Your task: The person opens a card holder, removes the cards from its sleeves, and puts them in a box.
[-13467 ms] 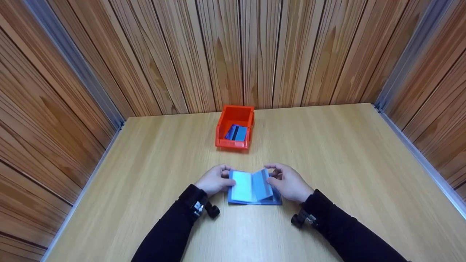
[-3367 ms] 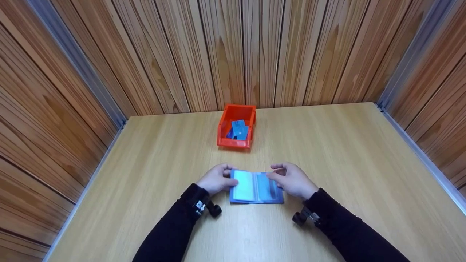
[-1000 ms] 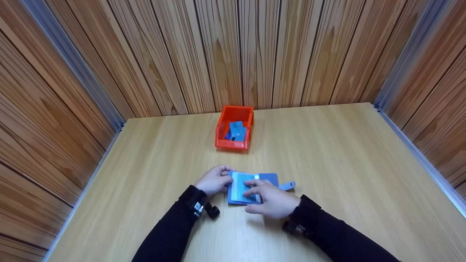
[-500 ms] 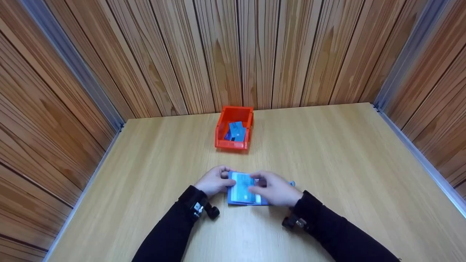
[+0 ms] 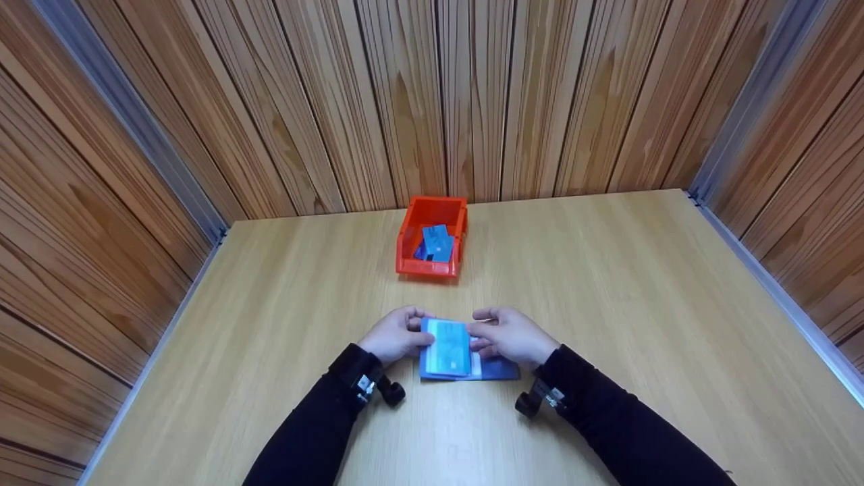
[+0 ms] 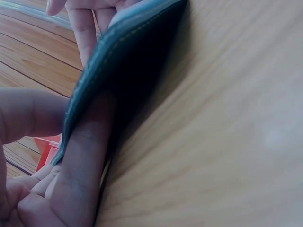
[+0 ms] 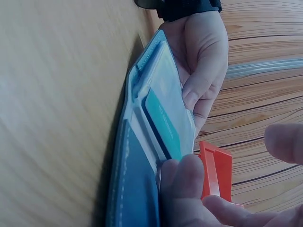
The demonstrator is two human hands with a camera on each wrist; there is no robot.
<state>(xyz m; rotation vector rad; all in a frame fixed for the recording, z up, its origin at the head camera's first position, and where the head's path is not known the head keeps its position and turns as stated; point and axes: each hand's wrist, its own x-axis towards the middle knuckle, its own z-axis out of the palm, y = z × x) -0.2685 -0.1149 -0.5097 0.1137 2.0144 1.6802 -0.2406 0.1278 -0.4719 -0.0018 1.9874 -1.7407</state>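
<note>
A blue card holder with clear sleeve pages lies spread on the table. A teal-blue card sits in the sleeve on its left side; in the right wrist view this card shows through the plastic. My left hand pinches the holder's left edge, thumb on top and fingers beneath. In the left wrist view a finger lies under the cover. My right hand is at the sleeve's right edge, fingertips touching beside the card while another digit stands apart.
Beyond the holder stands a red bin with several blue cards inside. Wood-panelled walls enclose the back and sides of the table.
Since the earlier frames, a card has joined those in the bin and the sleeve page has turned to the left. My right hand has shifted to the sleeve's right edge; my left hand keeps its grip.
</note>
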